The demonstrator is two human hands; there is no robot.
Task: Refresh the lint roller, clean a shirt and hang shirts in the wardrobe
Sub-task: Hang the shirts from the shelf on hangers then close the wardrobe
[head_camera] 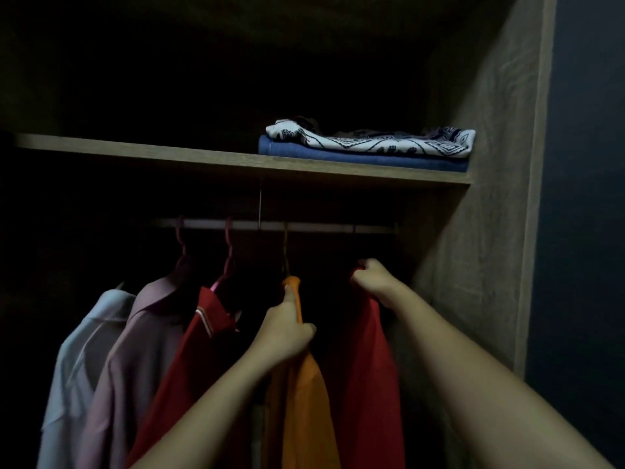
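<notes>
Both hands are up inside the wardrobe (490, 198), each with its fingers closed round a hanging garment. The left hand (287, 333) grips the orange shirt (304, 401) just below its collar, thumb pointing up along the fabric. The right hand (373, 279) pinches the very top of the red shirt (365, 367), close under the rail (321, 226). The two shirts hang side by side at the right end of the rail, with a dark red shirt (189, 350), a pink shirt (135, 340) and a pale blue shirt (77, 360) further left.

The shirts look light and limp. The cloth drapes straight down and bunches where the fingers close, so it gives no stiffness to push against. A pull on the fabric alone would likely slide it off the hanger shoulder. The sounder hold is at the neck, where cloth and hanger can be gripped together, or on the hook itself. A thin hook rises from the orange shirt to the rail. The red shirt's hook is lost in the dark, so it may or may not be seated.

Above, the shelf (203, 160) carries a patterned folded cloth (372, 140) on a blue folded one (338, 155).
</notes>
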